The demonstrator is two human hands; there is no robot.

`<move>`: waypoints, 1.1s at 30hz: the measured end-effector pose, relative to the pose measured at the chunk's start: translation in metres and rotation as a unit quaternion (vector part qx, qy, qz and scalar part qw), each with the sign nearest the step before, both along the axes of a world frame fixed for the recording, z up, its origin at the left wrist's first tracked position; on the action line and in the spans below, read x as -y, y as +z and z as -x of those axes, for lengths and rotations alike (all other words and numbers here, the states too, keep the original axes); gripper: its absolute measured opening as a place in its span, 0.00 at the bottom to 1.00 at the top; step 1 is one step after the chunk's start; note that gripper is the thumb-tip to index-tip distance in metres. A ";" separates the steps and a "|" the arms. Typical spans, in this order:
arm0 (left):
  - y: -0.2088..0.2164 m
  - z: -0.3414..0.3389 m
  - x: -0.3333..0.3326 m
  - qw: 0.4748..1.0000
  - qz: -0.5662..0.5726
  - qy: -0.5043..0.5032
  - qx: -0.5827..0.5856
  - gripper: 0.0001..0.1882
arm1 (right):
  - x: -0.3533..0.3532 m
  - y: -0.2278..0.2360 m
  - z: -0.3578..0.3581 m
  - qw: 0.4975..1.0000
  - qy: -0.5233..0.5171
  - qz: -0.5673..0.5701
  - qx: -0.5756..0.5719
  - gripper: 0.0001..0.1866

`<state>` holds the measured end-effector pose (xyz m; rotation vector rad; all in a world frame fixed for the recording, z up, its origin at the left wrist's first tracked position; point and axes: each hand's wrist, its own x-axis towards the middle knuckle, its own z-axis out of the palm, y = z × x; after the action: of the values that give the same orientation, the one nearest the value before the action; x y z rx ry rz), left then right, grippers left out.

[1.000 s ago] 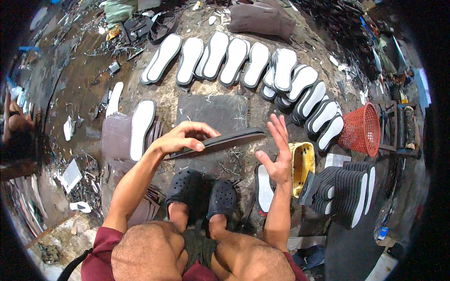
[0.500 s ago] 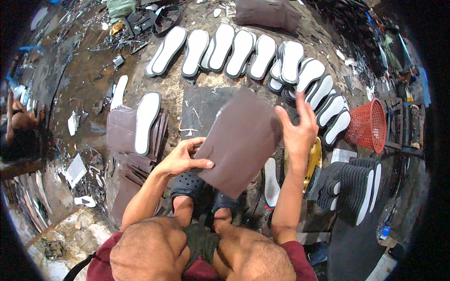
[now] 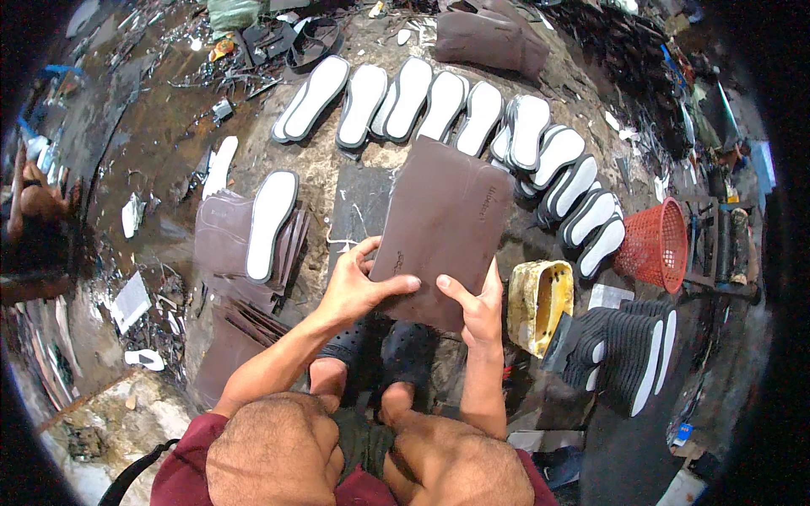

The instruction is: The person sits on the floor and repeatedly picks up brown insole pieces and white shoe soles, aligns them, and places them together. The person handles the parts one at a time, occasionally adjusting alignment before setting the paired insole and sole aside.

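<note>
A brown, leather-like sheet point(image 3: 443, 219) with small embossed marks is held up in front of me over my dark clogs. My left hand point(image 3: 359, 287) grips its lower left edge, thumb on top and fingers behind. At the lower right edge, my right hand point(image 3: 481, 308) holds it the same way, with the fingers mostly hidden underneath. Behind the sheet, a dark square board point(image 3: 356, 198) lies partly covered on the ground. To the left, a white sole with a dark rim point(image 3: 272, 226) rests on a stack of brown sheets point(image 3: 221, 232).
White-topped soles point(image 3: 403, 99) curve in an arc across the far side and right. A yellow container point(image 3: 516, 308), a red basket point(image 3: 650, 244) and stacked dark soles point(image 3: 633, 350) stand to the right. More brown sheets point(image 3: 228, 350) lie near my left forearm; scraps litter the ground.
My right hand, apart from the sheet and spread before, has come down and now grips its edge. The sheet stands straighter, and embossed marks show on its face.
</note>
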<state>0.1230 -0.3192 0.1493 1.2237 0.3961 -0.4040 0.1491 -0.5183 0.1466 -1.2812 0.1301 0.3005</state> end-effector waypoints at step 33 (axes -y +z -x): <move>-0.110 0.019 -0.163 0.807 -0.524 0.262 0.079 0.22 | -0.048 0.036 -0.157 0.986 -0.096 0.040 0.133 0.36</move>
<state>0.1045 -0.1558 0.0393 2.1097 0.8419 0.4933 0.3058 -0.4699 0.1829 -1.3652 0.0365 -0.0424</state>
